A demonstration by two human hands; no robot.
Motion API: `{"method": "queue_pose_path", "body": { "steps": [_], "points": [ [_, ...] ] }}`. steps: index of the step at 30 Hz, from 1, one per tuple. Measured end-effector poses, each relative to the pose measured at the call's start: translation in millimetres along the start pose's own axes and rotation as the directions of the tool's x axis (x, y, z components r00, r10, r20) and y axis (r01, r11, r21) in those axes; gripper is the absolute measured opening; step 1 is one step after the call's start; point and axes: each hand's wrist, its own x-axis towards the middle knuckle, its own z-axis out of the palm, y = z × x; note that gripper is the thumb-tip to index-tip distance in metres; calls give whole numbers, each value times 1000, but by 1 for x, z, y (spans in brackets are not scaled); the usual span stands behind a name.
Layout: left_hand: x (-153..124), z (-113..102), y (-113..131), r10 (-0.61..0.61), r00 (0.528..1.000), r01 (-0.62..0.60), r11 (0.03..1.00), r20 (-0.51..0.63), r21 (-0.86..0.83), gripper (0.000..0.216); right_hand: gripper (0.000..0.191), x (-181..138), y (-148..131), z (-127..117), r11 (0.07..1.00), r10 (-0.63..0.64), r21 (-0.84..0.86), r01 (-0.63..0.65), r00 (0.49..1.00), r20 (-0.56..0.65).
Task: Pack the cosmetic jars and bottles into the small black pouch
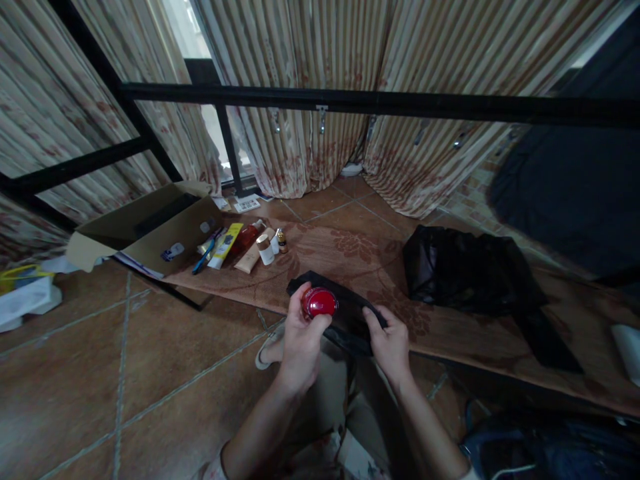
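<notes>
**Red jar held at the mouth of a black pouch**

A low patterned board [350,257] runs across a tiled floor before striped curtains. The left hand [300,340] holds a small red jar [319,302], fingers clamped round its sides, just above a black pouch [345,313]. The right hand [387,343] pinches the pouch's near edge, fingers closed on the fabric. A judgement: keeping that edge pulled taut and the jar level would help it slip in cleanly. Tubes and bottles [250,247] lie near a cardboard box [150,230]; a black bag [465,270] rests well apart.

One head-worn view looks steeply down, close above the table [310,267].
</notes>
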Motion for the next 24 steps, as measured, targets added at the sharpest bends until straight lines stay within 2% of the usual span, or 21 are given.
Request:
{"method": "queue_pose_path", "body": {
  "steps": [11,24],
  "points": [
    [-2,-1,3,-50,998,53,992,28,-111,57,38,-1,2,0,999,4,37,-4,1000,-6],
    [-4,-1,10,-73,997,78,988,39,-135,58,36,0,0,0,1000,-2,25,3,1000,-30]
  ]
}}
